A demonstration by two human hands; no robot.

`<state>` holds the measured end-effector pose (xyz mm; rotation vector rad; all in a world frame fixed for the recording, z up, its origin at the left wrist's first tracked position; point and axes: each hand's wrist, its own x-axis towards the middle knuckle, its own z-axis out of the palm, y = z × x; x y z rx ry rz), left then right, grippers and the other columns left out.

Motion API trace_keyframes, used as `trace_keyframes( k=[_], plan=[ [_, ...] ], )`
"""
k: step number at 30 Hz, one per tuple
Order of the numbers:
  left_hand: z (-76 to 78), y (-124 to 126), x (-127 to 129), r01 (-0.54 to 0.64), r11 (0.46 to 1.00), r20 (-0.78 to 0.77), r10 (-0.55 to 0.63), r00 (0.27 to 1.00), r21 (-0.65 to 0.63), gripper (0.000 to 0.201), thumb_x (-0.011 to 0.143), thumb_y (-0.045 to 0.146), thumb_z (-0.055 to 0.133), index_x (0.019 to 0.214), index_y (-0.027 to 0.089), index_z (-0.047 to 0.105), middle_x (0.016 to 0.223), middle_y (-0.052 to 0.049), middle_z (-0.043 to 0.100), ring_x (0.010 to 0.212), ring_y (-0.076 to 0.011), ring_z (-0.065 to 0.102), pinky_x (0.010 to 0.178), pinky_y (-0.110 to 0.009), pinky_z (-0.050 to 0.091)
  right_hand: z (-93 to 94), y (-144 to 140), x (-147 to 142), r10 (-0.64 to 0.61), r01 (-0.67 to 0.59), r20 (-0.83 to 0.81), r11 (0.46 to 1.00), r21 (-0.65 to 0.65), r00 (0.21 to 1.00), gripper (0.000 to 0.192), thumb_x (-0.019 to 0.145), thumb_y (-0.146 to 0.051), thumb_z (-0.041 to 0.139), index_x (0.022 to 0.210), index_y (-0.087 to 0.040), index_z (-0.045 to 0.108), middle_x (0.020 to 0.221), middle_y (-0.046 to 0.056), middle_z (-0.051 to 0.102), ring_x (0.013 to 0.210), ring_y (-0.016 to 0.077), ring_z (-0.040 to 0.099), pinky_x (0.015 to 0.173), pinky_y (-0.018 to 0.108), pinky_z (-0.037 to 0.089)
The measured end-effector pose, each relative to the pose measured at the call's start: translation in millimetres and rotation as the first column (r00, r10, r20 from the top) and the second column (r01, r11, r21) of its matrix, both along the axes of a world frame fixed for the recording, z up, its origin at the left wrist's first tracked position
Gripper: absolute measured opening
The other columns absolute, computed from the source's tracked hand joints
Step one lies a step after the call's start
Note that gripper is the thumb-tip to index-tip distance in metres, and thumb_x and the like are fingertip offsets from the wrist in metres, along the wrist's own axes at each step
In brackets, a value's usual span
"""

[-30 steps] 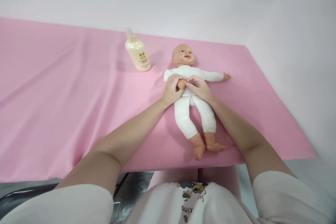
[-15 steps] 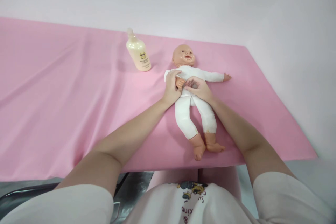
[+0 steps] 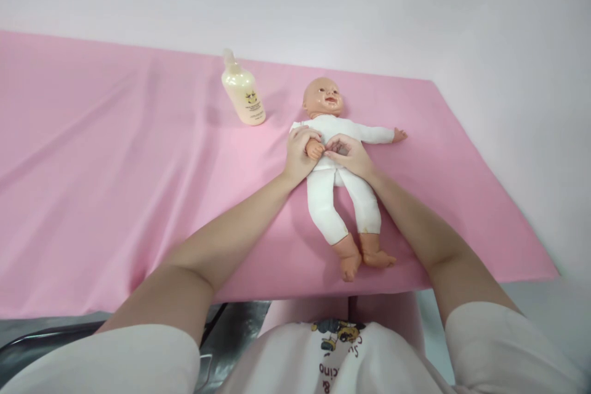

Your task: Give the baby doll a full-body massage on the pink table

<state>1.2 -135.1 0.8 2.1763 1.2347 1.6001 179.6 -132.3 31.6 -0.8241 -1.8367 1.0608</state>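
A baby doll (image 3: 344, 197) in a white body suit lies on its back on the pink sheet (image 3: 115, 184), head towards the wall. My left hand (image 3: 299, 154) wraps around the doll's near arm, whose small hand shows between my fingers. My right hand (image 3: 349, 155) rests on the doll's belly, fingertips touching that same small hand. The doll's other arm stretches out to the right, and its bare feet point towards me.
A cream lotion bottle (image 3: 243, 93) with a yellow label stands on the sheet, left of the doll's head. The sheet ends at the wall behind and at a front edge near my body. A grey metal surface (image 3: 231, 326) shows below that edge.
My left fingers have shifted slightly along the doll's arm and my right fingertips have moved a little on the belly. The doll and the bottle have stayed in place.
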Motion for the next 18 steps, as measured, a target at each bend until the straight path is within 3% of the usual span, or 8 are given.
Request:
trace_keyframes(
  k=[6,18],
  plan=[
    [2.3,-2.1,0.0,0.025,1.0,0.005,-0.025,1.0,-0.012,0.042,0.084,0.066,0.064,0.082,0.025,0.056,0.093,-0.006,0.071,0.097,-0.0256,0.062,0.103,-0.049,0.043,-2.2,0.6,0.6,0.016,-0.016,-0.018,1.0,-0.009,1.0,0.023,0.078,-0.042,0.073,0.083,-0.021,0.064,0.08,-0.001,0.065,0.074,0.0146,0.058,0.075,0.03,0.049],
    [0.5,-4.9,1.3,-0.012,1.0,0.062,0.011,0.998,0.009,0.036,0.09,0.061,0.057,0.09,0.025,0.057,0.096,-0.007,0.068,0.101,-0.0257,0.061,0.099,-0.047,0.046,-1.5,0.7,3.1,0.03,-0.03,0.012,0.999,0.028,0.999,0.029,0.088,-0.05,0.063,0.083,-0.021,0.064,0.079,-0.001,0.064,0.074,0.0149,0.058,0.073,0.029,0.047]
  ],
)
